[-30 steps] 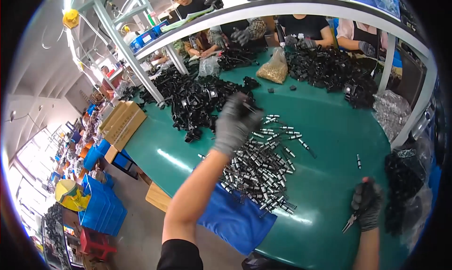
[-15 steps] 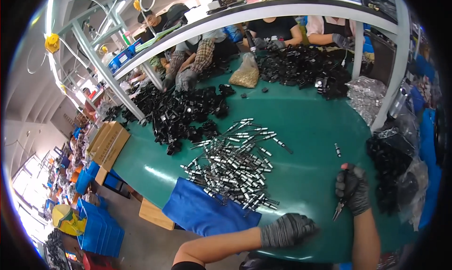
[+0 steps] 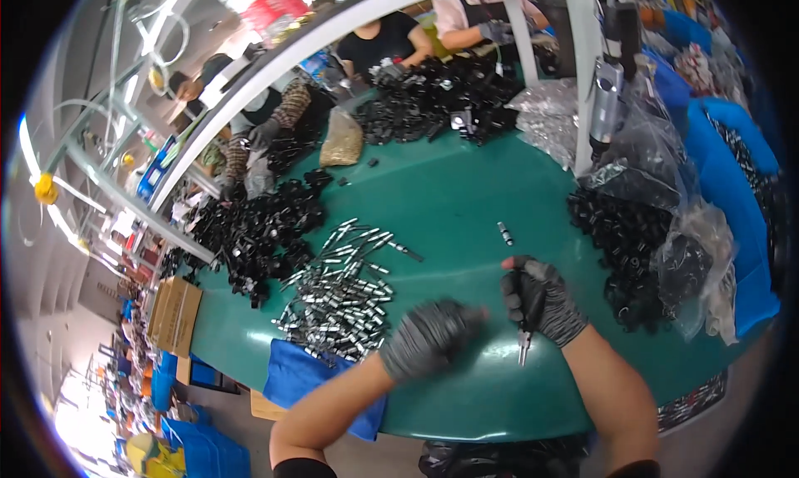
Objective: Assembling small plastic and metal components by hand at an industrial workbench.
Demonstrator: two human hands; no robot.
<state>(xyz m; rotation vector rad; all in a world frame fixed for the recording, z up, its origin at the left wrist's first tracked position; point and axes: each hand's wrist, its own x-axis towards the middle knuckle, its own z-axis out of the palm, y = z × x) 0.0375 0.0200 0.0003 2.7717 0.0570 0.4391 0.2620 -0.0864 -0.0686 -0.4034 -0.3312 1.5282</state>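
Note:
My right hand (image 3: 545, 301), in a grey glove with one bare fingertip, is wrapped round a pair of pliers (image 3: 523, 348) whose metal jaws point toward me. Just beyond it, a single silver cylindrical part (image 3: 505, 233) lies on the green table. My left hand (image 3: 433, 338), gloved too, is curled closed and blurred above the table to the left of the pliers; what its fingers hold, if anything, is hidden. A heap of silver cylindrical parts with thin dark stems (image 3: 337, 307) lies beyond and left of it. Beside this heap, a blue cloth (image 3: 287, 374) is partly behind my left forearm.
Black parts are heaped at the left (image 3: 250, 236), far side (image 3: 433, 99) and right (image 3: 624, 253). A bag of small brass-coloured pieces (image 3: 342, 141) stands at the back. A shelf post (image 3: 586, 78) with a hanging power screwdriver (image 3: 606, 103) rises at right. Co-workers sit opposite.
The view has swung to the right, so the table things appear farther left. My left hand has risen off the near edge and moved forward. My right hand keeps the pliers.

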